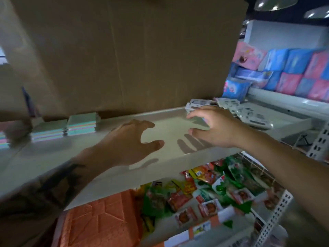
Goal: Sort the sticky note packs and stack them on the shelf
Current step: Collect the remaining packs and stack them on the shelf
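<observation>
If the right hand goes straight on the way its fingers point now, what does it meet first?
The right hand points left and toward the shelf's back. Its upper fingers already seem to touch a small white pack there. Past it comes the cardboard box. Depth is unclear because of blur.

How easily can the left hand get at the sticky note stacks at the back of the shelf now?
Probably yes. The left hand hovers open over the shelf, and the sticky note stacks stand to its left with only bare shelf between. The cardboard box behind them does not block the way.
</observation>
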`<state>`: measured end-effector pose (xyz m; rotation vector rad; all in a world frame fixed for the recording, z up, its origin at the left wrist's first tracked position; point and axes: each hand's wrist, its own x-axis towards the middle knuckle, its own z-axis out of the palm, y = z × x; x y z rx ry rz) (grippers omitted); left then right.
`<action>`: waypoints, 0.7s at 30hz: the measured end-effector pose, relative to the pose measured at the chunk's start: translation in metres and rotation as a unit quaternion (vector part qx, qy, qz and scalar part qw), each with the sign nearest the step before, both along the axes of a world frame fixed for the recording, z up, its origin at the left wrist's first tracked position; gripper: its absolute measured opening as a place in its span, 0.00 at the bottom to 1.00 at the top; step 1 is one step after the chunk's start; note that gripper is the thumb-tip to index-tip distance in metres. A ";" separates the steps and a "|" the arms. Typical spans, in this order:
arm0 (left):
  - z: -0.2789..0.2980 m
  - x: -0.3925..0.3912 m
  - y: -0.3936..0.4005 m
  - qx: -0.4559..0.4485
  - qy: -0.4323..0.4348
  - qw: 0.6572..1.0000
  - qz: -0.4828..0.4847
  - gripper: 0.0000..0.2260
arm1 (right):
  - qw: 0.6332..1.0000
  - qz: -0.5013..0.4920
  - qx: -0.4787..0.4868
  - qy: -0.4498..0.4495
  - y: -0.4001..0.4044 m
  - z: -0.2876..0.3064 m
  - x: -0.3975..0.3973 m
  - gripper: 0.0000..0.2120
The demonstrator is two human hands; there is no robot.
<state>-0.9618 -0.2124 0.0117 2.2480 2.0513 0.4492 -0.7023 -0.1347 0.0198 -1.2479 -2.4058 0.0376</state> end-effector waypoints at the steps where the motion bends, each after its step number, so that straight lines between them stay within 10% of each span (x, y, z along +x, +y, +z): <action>1: 0.001 0.014 0.009 0.004 -0.005 1.000 -0.004 0.32 | 1.000 -0.010 -0.001 -0.001 0.007 0.000 0.015 0.23; 15: 0.000 0.161 0.141 0.079 0.116 0.986 -0.094 0.33 | 0.984 -0.158 -0.080 -0.018 0.085 -0.009 0.161 0.39; 21: -0.004 0.171 0.174 0.055 0.125 0.985 -0.101 0.31 | 0.989 -0.127 -0.081 -0.007 0.102 -0.015 0.182 0.25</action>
